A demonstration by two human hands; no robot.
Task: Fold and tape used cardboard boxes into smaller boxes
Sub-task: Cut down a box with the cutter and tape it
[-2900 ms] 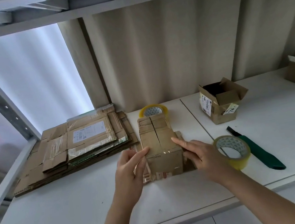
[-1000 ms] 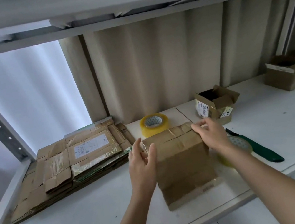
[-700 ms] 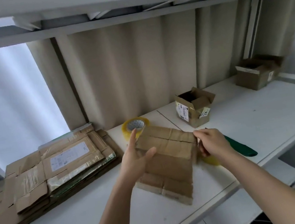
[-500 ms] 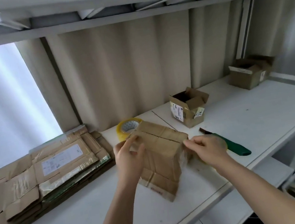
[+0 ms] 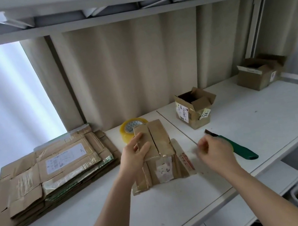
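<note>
Shelving (image 5: 262, 113) of white board fronts a beige corrugated wall (image 5: 136, 65).

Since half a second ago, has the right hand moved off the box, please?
Yes. The right hand has let go of the folded box and moved right, toward the green knife on the shelf.

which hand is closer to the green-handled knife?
Right. The right hand hovers just left of the green-handled knife, partly overlapping it in view; contact unclear. The left hand is further left, gripping the folded cardboard box.
</note>
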